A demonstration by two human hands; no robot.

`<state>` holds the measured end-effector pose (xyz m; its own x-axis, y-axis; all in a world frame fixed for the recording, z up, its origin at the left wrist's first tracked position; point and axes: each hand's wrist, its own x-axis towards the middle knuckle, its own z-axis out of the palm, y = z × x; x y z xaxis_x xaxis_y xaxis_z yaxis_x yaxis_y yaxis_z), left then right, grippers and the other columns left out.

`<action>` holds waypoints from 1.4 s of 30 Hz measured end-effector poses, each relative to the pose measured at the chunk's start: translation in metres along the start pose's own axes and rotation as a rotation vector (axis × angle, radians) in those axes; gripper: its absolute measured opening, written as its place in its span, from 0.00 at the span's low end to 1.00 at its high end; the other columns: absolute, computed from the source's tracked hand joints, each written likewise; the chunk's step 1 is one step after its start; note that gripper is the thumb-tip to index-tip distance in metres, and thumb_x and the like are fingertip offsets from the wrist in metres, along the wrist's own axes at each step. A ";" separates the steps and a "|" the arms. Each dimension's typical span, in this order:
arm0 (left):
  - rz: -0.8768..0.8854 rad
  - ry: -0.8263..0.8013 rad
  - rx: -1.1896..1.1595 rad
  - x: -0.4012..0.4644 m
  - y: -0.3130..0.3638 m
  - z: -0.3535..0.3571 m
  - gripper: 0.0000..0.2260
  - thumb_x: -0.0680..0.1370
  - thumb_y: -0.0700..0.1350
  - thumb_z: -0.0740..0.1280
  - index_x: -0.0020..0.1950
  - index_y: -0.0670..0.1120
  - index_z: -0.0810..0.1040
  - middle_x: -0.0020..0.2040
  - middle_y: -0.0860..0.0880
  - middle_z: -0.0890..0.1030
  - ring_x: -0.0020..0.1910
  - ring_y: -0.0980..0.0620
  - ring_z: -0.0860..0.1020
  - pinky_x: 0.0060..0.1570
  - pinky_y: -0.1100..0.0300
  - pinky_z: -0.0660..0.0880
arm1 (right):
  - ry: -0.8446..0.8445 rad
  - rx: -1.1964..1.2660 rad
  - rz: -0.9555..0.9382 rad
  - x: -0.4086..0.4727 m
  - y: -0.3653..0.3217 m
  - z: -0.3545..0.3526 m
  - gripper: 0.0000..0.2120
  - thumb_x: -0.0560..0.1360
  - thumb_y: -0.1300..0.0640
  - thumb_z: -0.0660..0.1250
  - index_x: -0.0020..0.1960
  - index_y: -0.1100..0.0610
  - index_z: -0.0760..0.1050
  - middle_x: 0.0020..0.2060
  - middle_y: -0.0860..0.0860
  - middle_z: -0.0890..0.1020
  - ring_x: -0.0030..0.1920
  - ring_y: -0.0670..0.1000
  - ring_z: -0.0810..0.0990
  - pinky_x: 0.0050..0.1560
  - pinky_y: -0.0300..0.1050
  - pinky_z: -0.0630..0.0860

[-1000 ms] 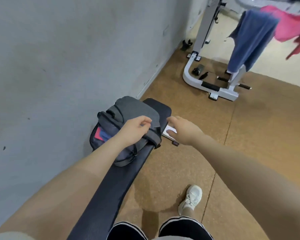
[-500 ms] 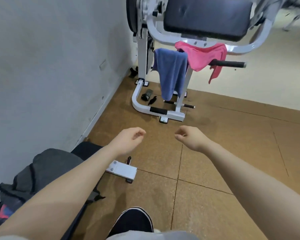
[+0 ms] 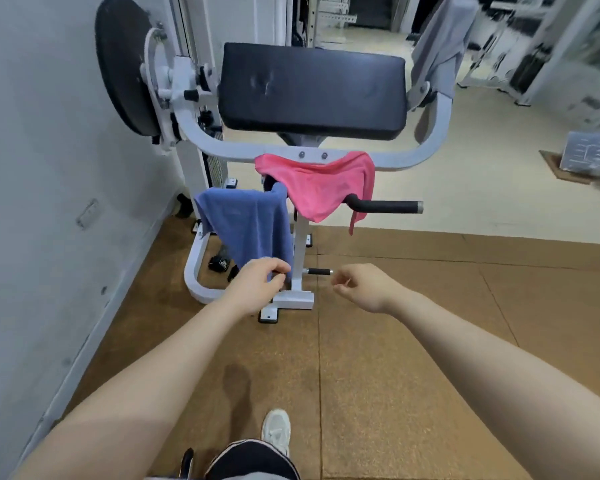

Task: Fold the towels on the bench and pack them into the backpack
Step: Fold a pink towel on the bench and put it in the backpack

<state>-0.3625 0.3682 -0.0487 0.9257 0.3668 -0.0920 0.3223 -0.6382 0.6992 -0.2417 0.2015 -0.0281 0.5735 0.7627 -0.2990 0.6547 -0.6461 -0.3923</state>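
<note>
A gym corner, seen from above our own outstretched arms: against the wall at left stands a white exercise machine point(image 3: 201, 140) with a black pad point(image 3: 312, 90), and over its lower bars hang the two cloths we are after, the blue towel point(image 3: 246, 230) draped on the left and the pink towel point(image 3: 321, 185) slung across the handle bar beside it. Our left hand point(image 3: 257, 284) reaches up to the bottom hem of the blue towel, fingers loosely curled right at the cloth; whether it has hold of it yet we cannot tell. Our right hand point(image 3: 364, 285) hovers apart over the cork floor point(image 3: 395, 358), fingers half curled around nothing. The backpack is out of view. To take the blue towel cleanly, we judge it best to pinch the hem with the left, bring the right across to the other corner, and lift it off the bar rather than drag it
</note>
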 end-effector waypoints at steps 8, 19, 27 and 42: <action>-0.001 0.063 -0.125 0.181 0.029 -0.020 0.13 0.79 0.40 0.58 0.61 0.44 0.75 0.60 0.49 0.77 0.57 0.54 0.73 0.52 0.65 0.67 | 0.198 0.103 -0.017 0.137 0.056 -0.090 0.11 0.77 0.59 0.60 0.55 0.61 0.77 0.53 0.55 0.81 0.53 0.55 0.78 0.53 0.47 0.74; -0.136 0.210 -0.201 0.364 0.036 0.006 0.13 0.78 0.36 0.59 0.61 0.42 0.74 0.59 0.50 0.76 0.58 0.56 0.72 0.58 0.67 0.65 | 0.208 0.026 -0.127 0.347 0.166 -0.175 0.15 0.77 0.61 0.58 0.62 0.60 0.74 0.59 0.58 0.77 0.58 0.56 0.76 0.55 0.44 0.70; -0.372 0.360 -0.269 0.430 0.032 0.032 0.12 0.77 0.36 0.61 0.59 0.42 0.77 0.57 0.47 0.78 0.55 0.53 0.75 0.55 0.63 0.68 | -0.013 -0.369 -0.358 0.449 0.215 -0.176 0.16 0.76 0.57 0.59 0.63 0.56 0.71 0.65 0.57 0.68 0.61 0.59 0.71 0.55 0.49 0.71; -0.365 0.724 -0.538 0.348 0.058 -0.011 0.06 0.69 0.54 0.67 0.44 0.58 0.79 0.40 0.57 0.81 0.42 0.60 0.77 0.47 0.68 0.73 | -0.324 0.315 -1.025 0.417 0.085 -0.220 0.07 0.73 0.55 0.64 0.42 0.43 0.70 0.35 0.38 0.75 0.37 0.36 0.74 0.40 0.27 0.67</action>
<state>-0.0237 0.4670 -0.0325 0.3833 0.9229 -0.0351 0.2652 -0.0736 0.9614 0.1619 0.4585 0.0053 -0.3503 0.9316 0.0971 0.5642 0.2926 -0.7720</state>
